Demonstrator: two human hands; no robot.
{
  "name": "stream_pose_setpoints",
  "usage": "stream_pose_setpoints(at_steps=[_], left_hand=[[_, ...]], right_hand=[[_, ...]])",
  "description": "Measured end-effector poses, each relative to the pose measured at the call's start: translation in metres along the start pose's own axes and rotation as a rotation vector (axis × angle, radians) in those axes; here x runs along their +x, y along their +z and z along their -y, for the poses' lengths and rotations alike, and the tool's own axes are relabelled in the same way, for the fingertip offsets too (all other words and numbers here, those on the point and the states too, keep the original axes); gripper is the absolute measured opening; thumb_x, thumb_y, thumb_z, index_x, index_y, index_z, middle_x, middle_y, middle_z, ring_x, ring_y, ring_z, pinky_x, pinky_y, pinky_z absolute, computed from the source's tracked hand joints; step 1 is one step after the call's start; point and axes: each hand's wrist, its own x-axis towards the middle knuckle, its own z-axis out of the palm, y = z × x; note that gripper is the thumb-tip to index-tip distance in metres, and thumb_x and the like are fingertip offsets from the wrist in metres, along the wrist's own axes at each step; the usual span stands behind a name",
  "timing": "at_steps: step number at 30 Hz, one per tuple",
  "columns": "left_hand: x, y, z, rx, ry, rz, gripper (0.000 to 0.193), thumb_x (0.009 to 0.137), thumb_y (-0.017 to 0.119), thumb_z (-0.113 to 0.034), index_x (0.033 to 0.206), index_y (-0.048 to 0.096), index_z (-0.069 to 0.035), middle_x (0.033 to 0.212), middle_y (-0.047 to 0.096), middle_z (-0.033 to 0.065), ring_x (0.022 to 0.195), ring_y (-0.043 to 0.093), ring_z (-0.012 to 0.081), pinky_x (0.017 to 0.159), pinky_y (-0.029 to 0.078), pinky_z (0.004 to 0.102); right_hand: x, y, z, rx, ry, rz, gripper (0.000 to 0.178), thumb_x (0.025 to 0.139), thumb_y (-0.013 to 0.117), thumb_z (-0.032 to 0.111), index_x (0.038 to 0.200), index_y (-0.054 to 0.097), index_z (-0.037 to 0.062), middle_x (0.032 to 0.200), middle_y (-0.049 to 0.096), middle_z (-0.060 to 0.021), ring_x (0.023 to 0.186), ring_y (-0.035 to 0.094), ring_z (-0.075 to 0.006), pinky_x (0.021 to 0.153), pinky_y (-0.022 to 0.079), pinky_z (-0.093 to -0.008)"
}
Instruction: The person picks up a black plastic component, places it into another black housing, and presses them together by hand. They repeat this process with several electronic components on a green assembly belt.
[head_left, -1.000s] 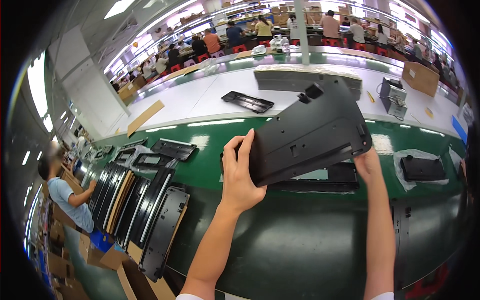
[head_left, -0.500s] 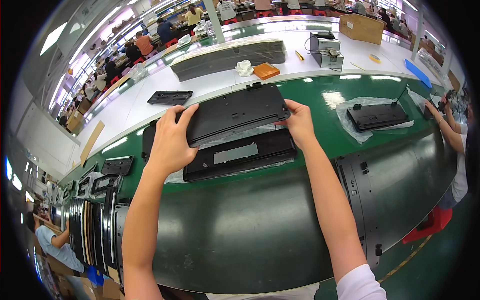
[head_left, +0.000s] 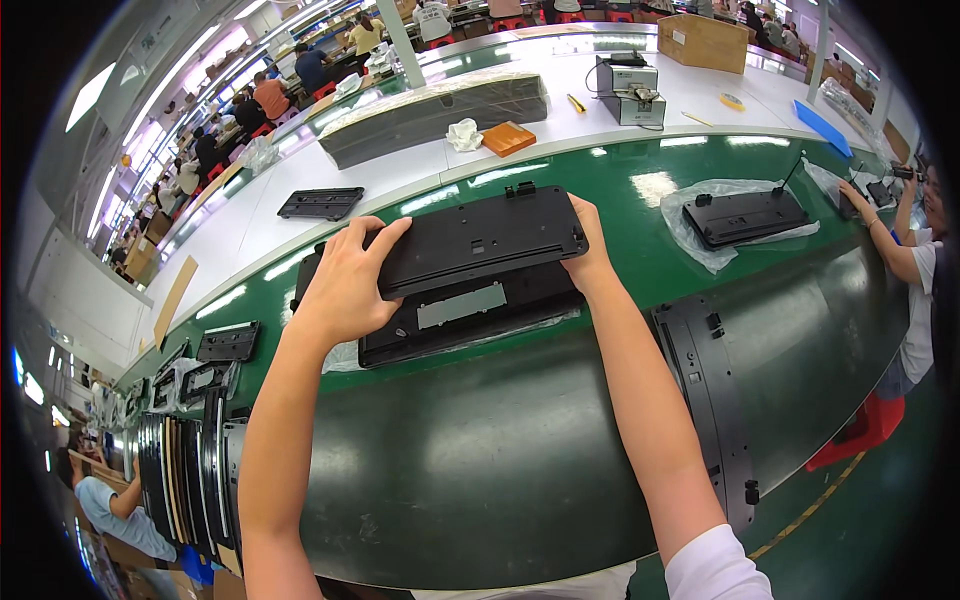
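A long black plastic panel [head_left: 450, 240] with small holes and a clip on its far edge is held up in both hands, tilted. My left hand [head_left: 345, 275] grips its left part, thumb and fingers wrapped round the edge. Around the right end, the fingers of my right hand [head_left: 588, 245] are closed and partly hidden. Beneath the panel lies a black plastic tray-like housing [head_left: 385, 350] with a pale rectangular area in its middle. It rests on clear plastic film, and the raised panel covers much of it. Whether the two parts touch, I cannot tell.
Another black panel [head_left: 690, 370] lies beside my right forearm. A black unit on film [head_left: 750, 215] sits farther right, near a co-worker's hands. Several upright panels [head_left: 180, 470] stand at left. Beyond the green surface are an orange block [head_left: 508, 139] and a grey metal device [head_left: 635, 95].
The held panel has tipped slightly, its right end lower and nearer the housing, both hands still on it. The whole view has shifted a little.
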Motion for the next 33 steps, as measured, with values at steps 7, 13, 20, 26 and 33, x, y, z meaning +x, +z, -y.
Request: stream_pose_setpoints(at_steps=[7,13,20,26,33], left_hand=[[-0.005,0.012,0.016,-0.068,-0.005,0.024,0.088,0.073,0.088,-0.011,0.152,0.050,-0.015,0.142,0.050,0.0179,0.128,0.054,0.0420,0.111,0.045,0.0472],[-0.012,0.016,0.024,-0.144,-0.024,0.095,0.081,0.078,0.087,-0.015,0.151,0.051,-0.015,0.139,0.052,0.0174,0.125,0.056,0.0404,0.107,0.048,0.0468],[-0.013,0.025,0.034,-0.190,-0.090,0.088,0.077,0.082,0.086,-0.022,0.151,0.052,-0.016,0.139,0.053,0.0178,0.120,0.059,0.0392,0.105,0.050,0.0459],[-0.010,0.028,0.042,-0.267,-0.076,0.162,0.075,0.084,0.085,-0.030,0.150,0.053,-0.019,0.139,0.054,0.0188,0.120,0.060,0.0397,0.104,0.051,0.0464],[-0.008,0.035,0.045,-0.298,-0.070,0.164,0.073,0.085,0.083,-0.024,0.150,0.052,-0.015,0.130,0.057,0.0176,0.115,0.061,0.0360,0.102,0.050,0.0427]], right_hand=[[-0.004,0.013,0.014,-0.054,0.046,0.048,0.043,0.095,0.061,-0.006,0.137,0.067,0.0017,0.107,0.072,-0.0045,0.090,0.068,-0.0080,0.081,0.057,-0.0239],[-0.008,0.016,0.014,0.040,0.105,0.051,0.041,0.088,0.070,-0.012,0.127,0.070,-0.0010,0.107,0.075,-0.0072,0.091,0.070,-0.0112,0.082,0.057,-0.0248],[-0.014,0.017,0.006,-0.576,-0.055,0.081,0.028,0.082,0.078,-0.005,0.109,0.074,-0.0019,0.098,0.077,-0.0080,0.087,0.072,-0.0185,0.080,0.058,-0.0362],[-0.011,0.009,-0.012,-1.022,-0.087,-0.014,0.031,0.079,0.084,0.004,0.108,0.076,-0.0016,0.097,0.076,-0.0214,0.091,0.073,-0.0401,0.082,0.057,-0.0398],[-0.014,0.016,-0.011,-0.923,0.005,-0.037,0.022,0.084,0.084,0.015,0.092,0.078,-0.0040,0.083,0.076,-0.0207,0.078,0.076,-0.0333,0.072,0.057,-0.0387]])
